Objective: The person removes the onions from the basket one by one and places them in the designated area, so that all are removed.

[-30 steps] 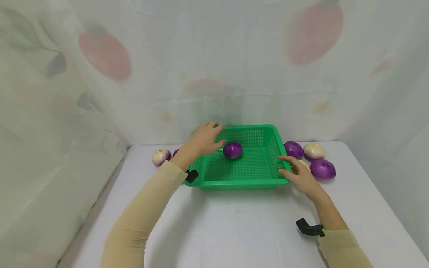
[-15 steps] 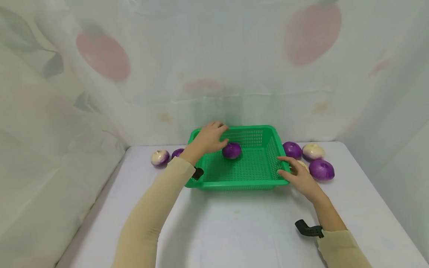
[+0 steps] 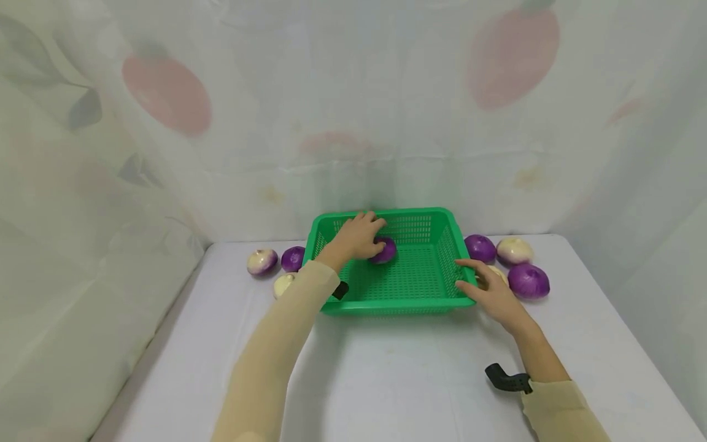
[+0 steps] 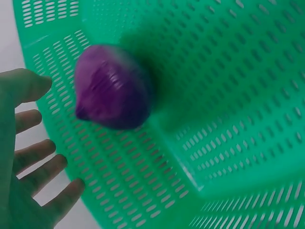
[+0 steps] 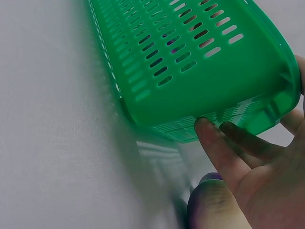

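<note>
A purple onion (image 3: 385, 251) lies inside a green perforated basket (image 3: 386, 303) in the head view. My left hand (image 3: 358, 238) reaches over the basket's left part, beside that onion and partly covering it. In the left wrist view, the fingers of my left hand (image 4: 43, 162) are spread and apart from the onion (image 4: 114, 88). At the basket's right front corner, my right hand (image 3: 491, 291) grips the rim. The right wrist view shows fingertips of my right hand (image 5: 252, 157) against the basket's outer wall (image 5: 190, 90).
Left of the basket stand a white-purple onion (image 3: 262, 262), a purple onion (image 3: 293, 259) and a pale onion (image 3: 284, 283). To its right sit purple onions (image 3: 528, 281) and pale ones (image 3: 515, 250), one partly behind my right hand. A patterned curtain (image 3: 386, 123) hangs behind the white table (image 3: 386, 380).
My left hand has moved right and down, into the basket toward the purple onion, uncovering the onions on the left. The right hand stays at the rim.
</note>
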